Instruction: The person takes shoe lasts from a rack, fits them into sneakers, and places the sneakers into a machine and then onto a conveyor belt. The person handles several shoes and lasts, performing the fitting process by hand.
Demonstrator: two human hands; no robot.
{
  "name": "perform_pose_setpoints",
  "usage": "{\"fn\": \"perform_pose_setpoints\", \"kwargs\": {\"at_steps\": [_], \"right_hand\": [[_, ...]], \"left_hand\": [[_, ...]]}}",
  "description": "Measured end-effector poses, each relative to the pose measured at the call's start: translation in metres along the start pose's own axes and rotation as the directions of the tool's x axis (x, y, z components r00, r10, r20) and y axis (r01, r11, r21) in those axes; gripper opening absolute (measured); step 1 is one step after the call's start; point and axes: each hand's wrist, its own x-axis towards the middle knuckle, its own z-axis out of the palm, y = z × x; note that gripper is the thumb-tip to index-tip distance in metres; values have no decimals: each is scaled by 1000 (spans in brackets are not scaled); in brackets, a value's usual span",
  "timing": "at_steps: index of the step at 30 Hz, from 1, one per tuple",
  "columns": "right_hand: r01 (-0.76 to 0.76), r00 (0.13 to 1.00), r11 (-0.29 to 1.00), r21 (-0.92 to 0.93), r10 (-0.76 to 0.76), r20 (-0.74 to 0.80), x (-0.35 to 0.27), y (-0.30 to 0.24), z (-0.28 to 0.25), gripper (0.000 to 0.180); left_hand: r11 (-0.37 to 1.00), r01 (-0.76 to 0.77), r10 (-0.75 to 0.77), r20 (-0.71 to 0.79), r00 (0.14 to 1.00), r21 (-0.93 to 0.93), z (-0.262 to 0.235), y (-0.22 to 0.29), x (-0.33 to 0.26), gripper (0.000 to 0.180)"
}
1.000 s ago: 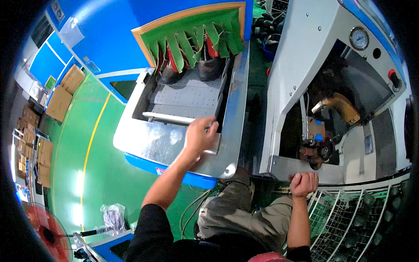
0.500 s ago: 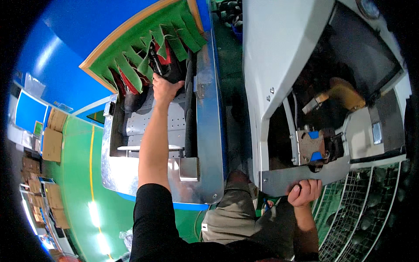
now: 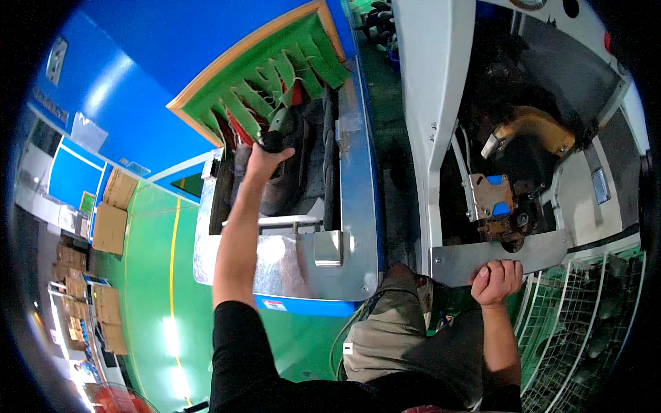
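My left arm reaches over the metal-topped blue machine [image 3: 358, 227]. My left hand [image 3: 265, 164] is closed round the end of a dark shoe-like piece [image 3: 274, 142] just in front of the green strip curtain [image 3: 255, 96]. The piece's exact kind is hard to make out. Below and beside that hand, more dark rounded shapes [image 3: 282, 196] lie in the machine's opening. My right hand [image 3: 498, 282] is closed over the lower edge of a grey metal plate [image 3: 454, 265] on the white machine; its fingers are curled on the near side.
The white machine frame [image 3: 444, 82] stands at right, with a brown curved part [image 3: 537, 131] and a rusty bracket [image 3: 492, 196] inside. A wire rack [image 3: 571, 323] with dark items stands at lower right. Cardboard boxes [image 3: 110, 227] are stacked at far left beside the green floor [image 3: 151, 255].
My left hand has drawn back slightly from the curtain, and dark shapes now cover more of the perforated bed. The view has shifted. My right hand still grips the plate.
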Motion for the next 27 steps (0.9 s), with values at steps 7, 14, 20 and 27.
{"fn": "perform_pose_setpoints", "kwargs": {"at_steps": [7,14,20,27], "right_hand": [[14,1000,1000,-25,-15,-28,0,2,-1,31],[6,999,1000,-15,-7,-39,6,-5,-4,27],[29,999,1000,-1,-29,-34,2,-4,-3,26],[20,1000,1000,1,-20,18,-7,4,-2,17]], "left_hand": [[934,-94,142,-117,983,345,4,52,-39,75],[500,-667,675,233,700,553,-70,101,-125,77],[853,-461,425,189,885,245,-113,96,-246,75],[950,-308,310,-69,948,45,-109,62,-314,72]]}}
